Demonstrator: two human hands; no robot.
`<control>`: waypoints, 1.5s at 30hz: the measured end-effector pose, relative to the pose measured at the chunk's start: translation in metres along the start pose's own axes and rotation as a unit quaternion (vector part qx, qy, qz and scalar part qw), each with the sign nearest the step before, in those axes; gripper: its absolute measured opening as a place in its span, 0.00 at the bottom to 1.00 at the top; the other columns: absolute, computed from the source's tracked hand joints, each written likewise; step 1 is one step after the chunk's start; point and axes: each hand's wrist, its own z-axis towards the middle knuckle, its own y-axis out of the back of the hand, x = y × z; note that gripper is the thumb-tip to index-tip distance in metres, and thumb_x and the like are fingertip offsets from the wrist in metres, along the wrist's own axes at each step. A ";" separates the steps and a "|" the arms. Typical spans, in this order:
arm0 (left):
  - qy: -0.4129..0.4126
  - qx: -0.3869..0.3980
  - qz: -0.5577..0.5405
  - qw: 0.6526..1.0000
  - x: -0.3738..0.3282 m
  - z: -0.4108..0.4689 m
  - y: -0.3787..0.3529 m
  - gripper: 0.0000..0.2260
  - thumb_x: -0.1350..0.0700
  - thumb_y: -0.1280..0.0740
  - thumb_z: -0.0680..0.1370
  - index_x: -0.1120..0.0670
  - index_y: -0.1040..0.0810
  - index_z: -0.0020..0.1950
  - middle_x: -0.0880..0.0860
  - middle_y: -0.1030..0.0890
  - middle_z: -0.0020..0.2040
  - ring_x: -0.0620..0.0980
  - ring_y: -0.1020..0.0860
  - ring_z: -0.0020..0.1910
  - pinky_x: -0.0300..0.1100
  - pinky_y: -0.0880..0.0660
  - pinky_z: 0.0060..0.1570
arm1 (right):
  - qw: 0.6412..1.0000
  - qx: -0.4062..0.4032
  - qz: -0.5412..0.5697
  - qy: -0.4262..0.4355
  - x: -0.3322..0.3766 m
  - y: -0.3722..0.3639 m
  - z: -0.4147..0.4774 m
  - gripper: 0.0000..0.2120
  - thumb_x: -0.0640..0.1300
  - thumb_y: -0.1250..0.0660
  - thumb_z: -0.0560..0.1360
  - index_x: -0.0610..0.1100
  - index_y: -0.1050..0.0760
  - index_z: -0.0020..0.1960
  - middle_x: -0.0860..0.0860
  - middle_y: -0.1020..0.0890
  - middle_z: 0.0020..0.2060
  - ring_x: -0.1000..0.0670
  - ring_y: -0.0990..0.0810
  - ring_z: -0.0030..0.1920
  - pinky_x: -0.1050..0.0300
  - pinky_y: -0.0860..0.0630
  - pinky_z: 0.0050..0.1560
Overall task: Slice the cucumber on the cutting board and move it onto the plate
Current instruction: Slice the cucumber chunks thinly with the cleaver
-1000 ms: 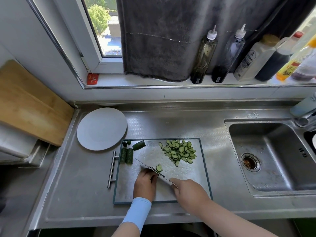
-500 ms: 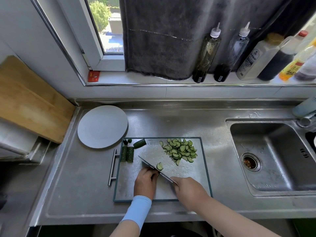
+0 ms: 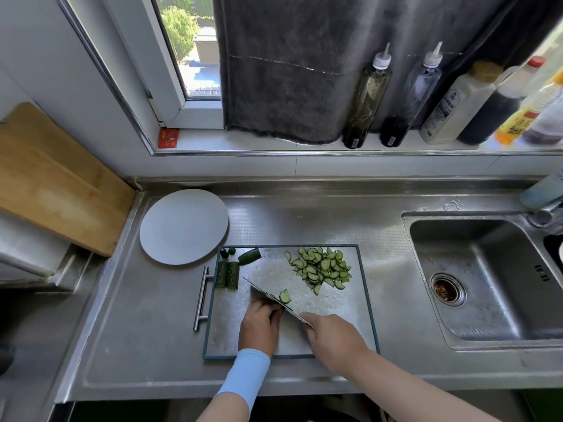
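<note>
A steel cutting board (image 3: 344, 327) with a dark rim lies on the counter. My right hand (image 3: 332, 339) grips a knife (image 3: 265, 295) whose blade angles across the board. My left hand (image 3: 259, 325) holds a cucumber piece against the blade; the piece is mostly hidden under my fingers. Two fresh slices (image 3: 285, 296) lean on the blade's far side. A pile of half-moon slices (image 3: 321, 269) sits at the board's far right. Uncut cucumber chunks (image 3: 228, 274) and end bits (image 3: 249, 256) lie at the far left corner. The grey plate (image 3: 182, 226) stands beyond the board, bare.
A sink (image 3: 487, 281) with a drain lies to the right. Several sauce bottles (image 3: 365, 99) line the window sill under a dark towel (image 3: 289, 71). A wooden board (image 3: 58, 181) leans at the left. A bar handle (image 3: 201, 298) sticks out from the cutting board's left side.
The knife has lifted and come down a little nearer my left hand, and a second slice now leans beside the first. Both hands stay in place on the board.
</note>
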 end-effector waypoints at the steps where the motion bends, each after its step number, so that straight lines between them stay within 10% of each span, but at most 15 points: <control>1: 0.001 0.001 0.002 1.000 0.000 0.000 0.000 0.08 0.65 0.23 0.67 0.55 0.16 0.42 0.52 0.18 0.42 0.53 0.20 0.42 0.31 0.32 0.46 | 1.000 -0.002 0.000 0.002 -0.001 0.000 -0.002 0.11 0.46 0.45 0.82 0.52 0.25 0.58 0.48 0.18 0.42 0.43 0.22 0.43 0.51 0.25 0.44; 20: 0.003 0.007 -0.003 1.000 0.004 0.001 -0.001 0.08 0.66 0.23 0.66 0.54 0.16 0.40 0.50 0.19 0.40 0.50 0.21 0.40 0.30 0.30 0.44 | 0.999 0.025 0.018 -0.018 0.002 0.000 0.003 0.14 0.41 0.45 0.80 0.55 0.34 0.38 0.56 0.30 0.29 0.52 0.33 0.32 0.62 0.39 0.30; 32: 0.006 -0.002 -0.001 1.000 -0.001 -0.001 0.001 0.08 0.65 0.23 0.67 0.55 0.17 0.40 0.52 0.20 0.41 0.52 0.22 0.41 0.32 0.31 0.43 | 1.000 0.005 -0.003 -0.002 0.003 -0.006 0.005 0.09 0.46 0.46 0.81 0.53 0.28 0.49 0.52 0.24 0.35 0.46 0.27 0.37 0.50 0.25 0.41; 45: 0.032 0.009 -0.012 0.999 0.001 -0.001 0.002 0.05 0.61 0.24 0.70 0.52 0.16 0.41 0.49 0.19 0.43 0.49 0.21 0.41 0.31 0.31 0.44 | 1.000 0.005 -0.005 -0.003 -0.018 0.005 -0.026 0.09 0.48 0.46 0.83 0.51 0.27 0.51 0.52 0.25 0.33 0.50 0.29 0.32 0.61 0.36 0.31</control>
